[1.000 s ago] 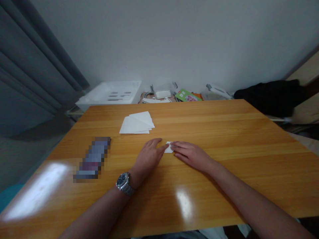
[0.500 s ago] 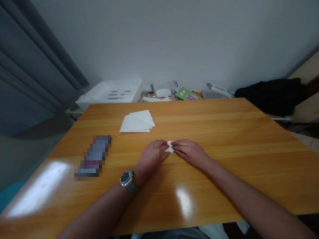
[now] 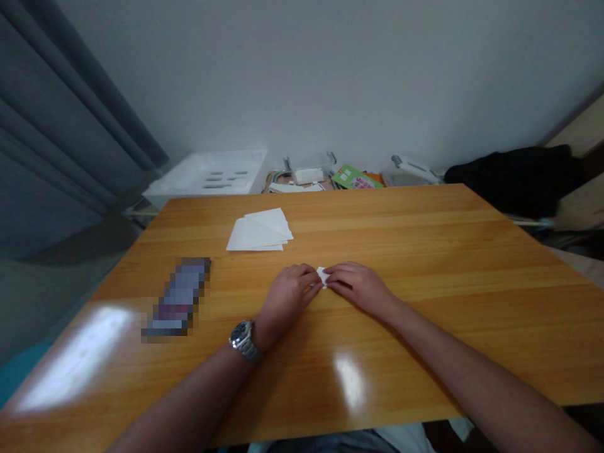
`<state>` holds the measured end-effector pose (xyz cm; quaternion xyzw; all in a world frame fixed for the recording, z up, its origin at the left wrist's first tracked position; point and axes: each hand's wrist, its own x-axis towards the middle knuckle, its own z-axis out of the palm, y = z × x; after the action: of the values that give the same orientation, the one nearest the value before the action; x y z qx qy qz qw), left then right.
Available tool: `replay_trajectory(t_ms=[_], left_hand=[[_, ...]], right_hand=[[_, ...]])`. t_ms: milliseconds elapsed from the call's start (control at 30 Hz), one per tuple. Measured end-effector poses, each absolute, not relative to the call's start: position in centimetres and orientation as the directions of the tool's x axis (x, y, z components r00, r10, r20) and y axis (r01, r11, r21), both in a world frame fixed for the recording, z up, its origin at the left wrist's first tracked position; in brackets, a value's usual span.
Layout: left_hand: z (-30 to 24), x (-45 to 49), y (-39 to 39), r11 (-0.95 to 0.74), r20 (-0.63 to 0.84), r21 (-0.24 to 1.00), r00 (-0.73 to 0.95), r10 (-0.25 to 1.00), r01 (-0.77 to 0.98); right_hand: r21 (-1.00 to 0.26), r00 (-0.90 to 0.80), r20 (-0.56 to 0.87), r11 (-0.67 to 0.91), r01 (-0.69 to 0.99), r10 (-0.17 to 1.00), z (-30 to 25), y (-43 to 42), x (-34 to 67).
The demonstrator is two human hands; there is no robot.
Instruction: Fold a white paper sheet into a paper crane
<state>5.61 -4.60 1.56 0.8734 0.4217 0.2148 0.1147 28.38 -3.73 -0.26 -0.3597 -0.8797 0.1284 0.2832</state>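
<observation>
My left hand (image 3: 289, 292) and my right hand (image 3: 359, 287) meet at the middle of the wooden table (image 3: 425, 251). Both pinch a small folded piece of white paper (image 3: 323, 275) between their fingertips. Only a small corner of the paper shows between the fingers. A silver watch (image 3: 244, 341) sits on my left wrist. A small stack of white paper sheets (image 3: 259, 231) lies farther back on the table, to the left of my hands.
A blurred-out dark oblong object (image 3: 177, 297) lies on the table's left side. Behind the table stand a white tray (image 3: 207, 176), a green booklet (image 3: 355, 178) and other clutter against the wall. A black cloth (image 3: 514, 179) lies at the right. Grey curtains (image 3: 56, 126) hang at left.
My left hand's fingers have curled from flat into a pinch on the paper. Both hands have closed in, so less of the paper shows.
</observation>
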Motion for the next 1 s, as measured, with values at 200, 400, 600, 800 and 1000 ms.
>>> replay_trajectory(t_ms=[200,400,600,800,1000], left_hand=[[1.3,5.8,-4.3,-0.57,0.288,0.484,0.494,0.82,0.664],[0.8,5.9,-4.1,-0.513,0.291,0.561,0.426,0.857,0.649],[0.2,6.1,-3.9,-0.5,0.306,0.606,0.399,0.864,0.618],[0.0,6.2,-3.7,-0.497,0.311,0.599,0.389,0.867,0.628],[0.1,6.4,-3.6,-0.479,0.295,0.591,0.378,0.878,0.649]], right_hand=[[-0.552,-0.487,0.375,0.612,0.566,0.789,0.0,-3.8,27.9],[-0.588,-0.458,0.369,0.584,0.559,0.809,0.0,-3.8,27.5],[-0.565,-0.447,0.377,0.584,0.583,0.811,0.0,-3.7,27.3],[-0.451,-0.487,0.398,0.628,0.634,0.778,-0.2,-3.7,27.3],[-0.24,-0.649,0.385,0.75,0.617,0.657,0.3,-4.2,28.1]])
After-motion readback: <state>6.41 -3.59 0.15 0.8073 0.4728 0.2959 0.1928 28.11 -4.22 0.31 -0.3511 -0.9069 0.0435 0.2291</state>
